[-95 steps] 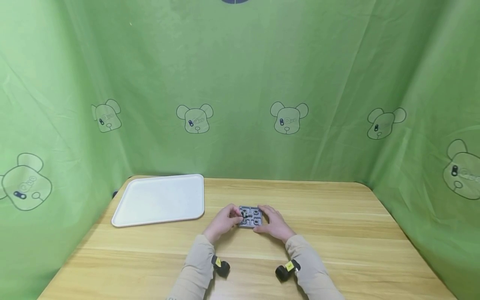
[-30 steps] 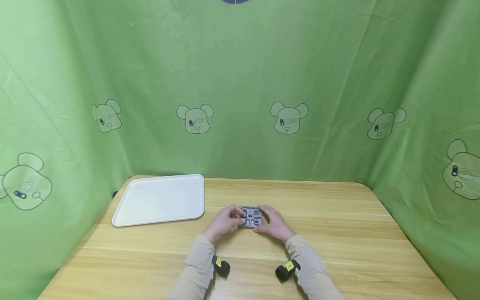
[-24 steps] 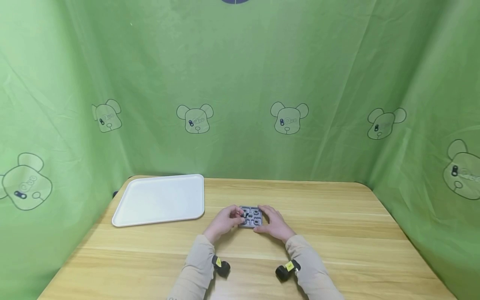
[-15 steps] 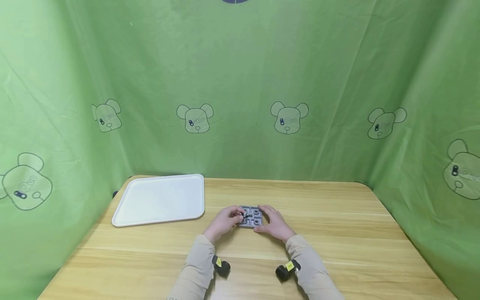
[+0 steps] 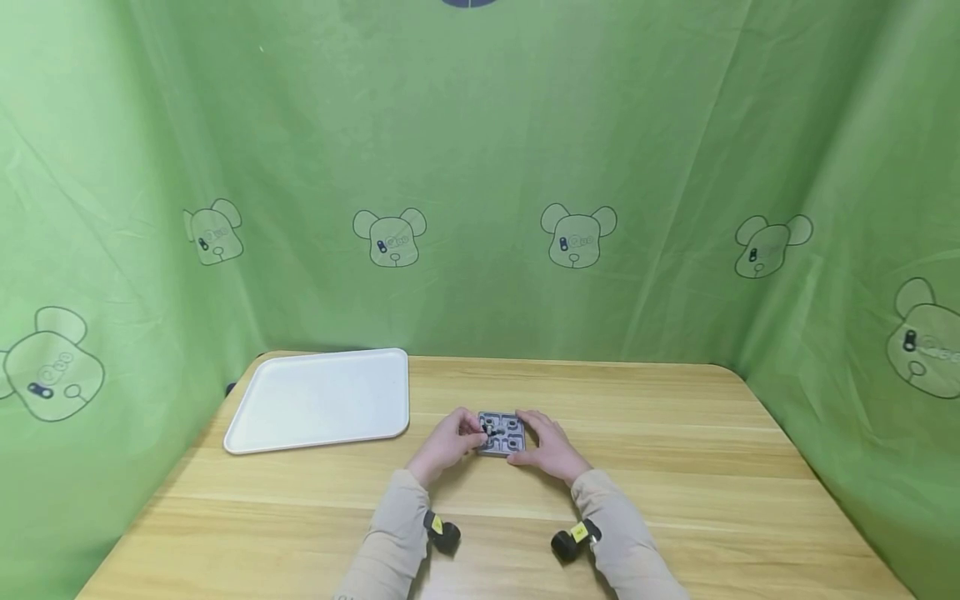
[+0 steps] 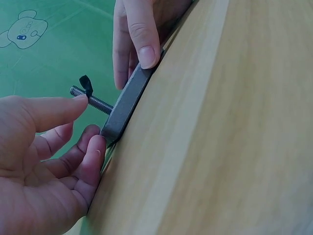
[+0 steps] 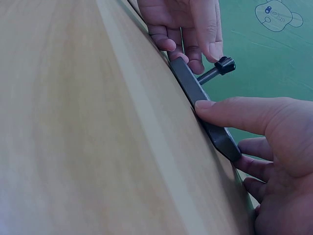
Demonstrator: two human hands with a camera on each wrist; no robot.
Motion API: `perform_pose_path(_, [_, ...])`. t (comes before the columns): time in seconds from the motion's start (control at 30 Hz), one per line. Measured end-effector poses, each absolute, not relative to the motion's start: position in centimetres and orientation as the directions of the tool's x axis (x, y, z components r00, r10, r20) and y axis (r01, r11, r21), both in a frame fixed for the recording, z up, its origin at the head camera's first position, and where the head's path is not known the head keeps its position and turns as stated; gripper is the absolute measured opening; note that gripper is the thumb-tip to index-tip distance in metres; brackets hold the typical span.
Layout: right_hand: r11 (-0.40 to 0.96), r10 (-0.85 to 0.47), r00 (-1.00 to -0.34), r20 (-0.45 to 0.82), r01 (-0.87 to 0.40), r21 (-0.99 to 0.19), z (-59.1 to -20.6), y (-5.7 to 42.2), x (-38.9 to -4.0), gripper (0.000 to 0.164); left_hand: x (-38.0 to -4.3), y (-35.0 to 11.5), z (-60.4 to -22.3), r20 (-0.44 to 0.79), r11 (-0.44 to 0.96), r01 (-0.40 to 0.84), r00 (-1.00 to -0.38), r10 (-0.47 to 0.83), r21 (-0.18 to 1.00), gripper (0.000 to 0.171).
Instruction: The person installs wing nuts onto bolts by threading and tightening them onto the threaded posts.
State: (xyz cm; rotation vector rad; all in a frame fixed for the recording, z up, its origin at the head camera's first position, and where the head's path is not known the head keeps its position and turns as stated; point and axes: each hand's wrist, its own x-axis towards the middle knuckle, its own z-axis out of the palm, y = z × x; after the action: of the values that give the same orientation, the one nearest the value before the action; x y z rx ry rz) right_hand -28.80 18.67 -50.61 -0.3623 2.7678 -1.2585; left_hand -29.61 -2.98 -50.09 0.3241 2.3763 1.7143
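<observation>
While the left hand (image 5: pixel 447 442) pinches the black wing nut (image 6: pixel 86 84) on the threaded bolt (image 6: pixel 101 105), the right hand (image 5: pixel 551 450) grips the grey plate (image 6: pixel 128 105) flat on the worktop (image 5: pixel 675 467); turning should go best in short, even twists, nut kept square.

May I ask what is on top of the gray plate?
A threaded rod rises from it, bearing a black nut; the left hand partly covers the plate along its left edge.
</observation>
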Motion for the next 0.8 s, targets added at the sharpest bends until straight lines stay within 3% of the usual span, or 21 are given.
perform_pose_path(0.2, [0.625, -0.24, -0.97, 0.019, -0.17, -0.762, -50.67, 18.65, -28.76, 0.091, -29.59, -3.05, -50.17, -0.025, 0.318, 0.075, -0.953, 0.301, 0.945, 0.013])
perform_pose_path(0.5, [0.621, -0.247, -0.969, 0.02, -0.174, -0.765, -50.66, 18.64, -28.86, 0.091, -29.7, -2.98, -50.19, -0.011, 0.307, 0.093, -0.947, 0.32, 0.947, 0.024])
perform_pose_path(0.8, [0.623, -0.245, -0.97, 0.011, -0.166, -0.765, -50.52, 18.58, -28.79, 0.091, -29.7, -2.84, -50.25, 0.013, 0.344, 0.126, -0.949, 0.314, 0.93, 0.019])
